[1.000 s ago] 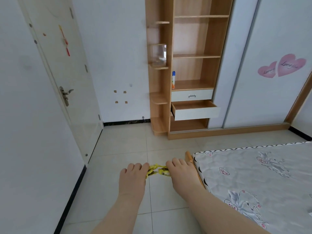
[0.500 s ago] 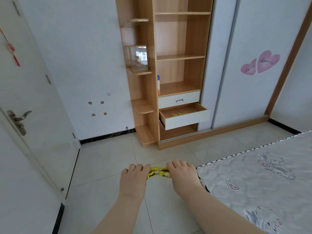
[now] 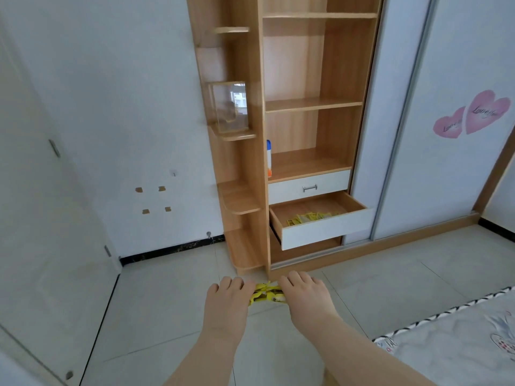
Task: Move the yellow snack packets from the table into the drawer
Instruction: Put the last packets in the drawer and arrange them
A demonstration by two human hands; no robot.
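Bunch [image 3: 266, 294] of yellow snack packets: crinkled, some black print, low centre of frame, in the air above the floor [image 3: 167, 302]. It sits between my two hands, backs of both turned up.

My left hand [image 3: 225, 305] grips the bunch's left end and my right hand [image 3: 305, 299] grips its right end. My fingers [image 3: 237, 282] curl down over the ends, clamped on the bunch. The tips are hidden under the knuckles.

Drawer [image 3: 326, 231], centre right of frame: the lower of two, pulled out, with a white front and a wooden inside open to the top. More yellow packets [image 3: 309, 217] lie flat in it, toward its front left. Bare wood shows to the right of them and behind.

Pale floor tiles run from under my hands to the foot of the shelf unit [image 3: 312, 104].

Around:
- The upper drawer [image 3: 309, 188] is pushed in and has a metal handle.
- A bottle [image 3: 269, 158] with a blue cap stands on the shelf just above it, at the left edge.
- A clear box [image 3: 230, 107] sits on a rounded side shelf, upper centre.
- A sliding door [image 3: 446, 190] at the right of frame carries two pink hearts [image 3: 473, 115].
- A bed [image 3: 459, 344] corner with a patterned cover and black-and-white trim fills the lower right, near my right forearm.
- A white door [image 3: 41, 218] stands along the left edge.
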